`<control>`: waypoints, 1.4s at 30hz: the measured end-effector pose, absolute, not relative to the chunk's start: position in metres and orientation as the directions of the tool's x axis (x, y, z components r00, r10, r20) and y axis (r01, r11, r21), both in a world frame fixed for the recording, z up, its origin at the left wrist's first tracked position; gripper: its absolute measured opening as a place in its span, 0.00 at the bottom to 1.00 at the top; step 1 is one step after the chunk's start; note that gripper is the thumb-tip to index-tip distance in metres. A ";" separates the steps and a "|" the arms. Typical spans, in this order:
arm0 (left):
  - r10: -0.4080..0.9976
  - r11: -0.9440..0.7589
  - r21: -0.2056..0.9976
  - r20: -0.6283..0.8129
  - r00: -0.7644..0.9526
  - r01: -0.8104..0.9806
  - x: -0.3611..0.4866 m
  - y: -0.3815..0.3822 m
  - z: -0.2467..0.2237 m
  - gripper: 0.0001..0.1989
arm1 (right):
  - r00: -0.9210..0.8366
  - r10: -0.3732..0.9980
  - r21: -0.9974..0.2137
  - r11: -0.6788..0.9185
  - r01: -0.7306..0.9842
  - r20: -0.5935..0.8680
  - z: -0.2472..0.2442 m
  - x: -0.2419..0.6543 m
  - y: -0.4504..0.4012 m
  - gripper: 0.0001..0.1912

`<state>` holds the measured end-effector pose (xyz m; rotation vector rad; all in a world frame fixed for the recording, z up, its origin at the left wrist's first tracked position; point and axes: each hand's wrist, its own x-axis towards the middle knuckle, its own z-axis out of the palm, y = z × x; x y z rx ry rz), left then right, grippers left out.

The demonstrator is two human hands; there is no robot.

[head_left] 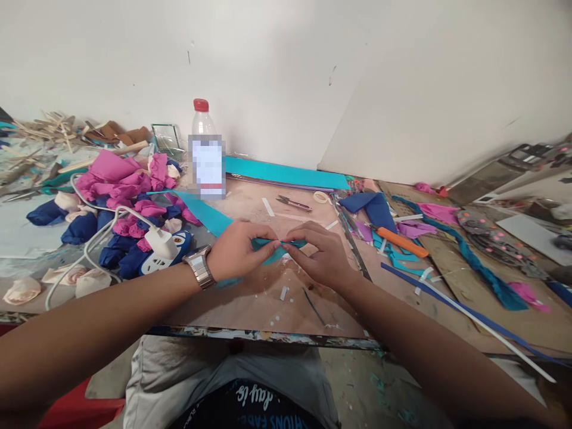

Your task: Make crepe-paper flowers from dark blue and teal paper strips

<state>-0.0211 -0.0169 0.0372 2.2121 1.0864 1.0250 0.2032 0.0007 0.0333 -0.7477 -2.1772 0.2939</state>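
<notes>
A long turquoise strip [209, 215] runs from the left-centre of the table to my hands. My left hand [243, 250], with a metal watch at the wrist, pinches the strip near its end. Facing it, my right hand [318, 253] pinches the same turquoise piece between thumb and fingers, the fingertips of both hands almost touching. The part between the palms is folded or bunched, and partly hidden by the fingers. Behind the hands lie small thread snips [295, 203] and a roll of tape [320, 196].
Pink, blue and cream fabric pieces [114, 179] and a power strip with a white plug [161, 243] crowd the left. A red-capped bottle [203, 122] stands behind. On the right are an orange-handled cutter [402, 241], cardboard [473, 286] and a twisted teal band [482, 268].
</notes>
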 end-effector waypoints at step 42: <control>0.693 -0.710 0.362 0.511 0.508 0.604 -0.021 -0.018 0.032 0.12 | -0.496 0.817 -0.794 0.499 0.348 0.295 0.035 0.200 0.002 0.10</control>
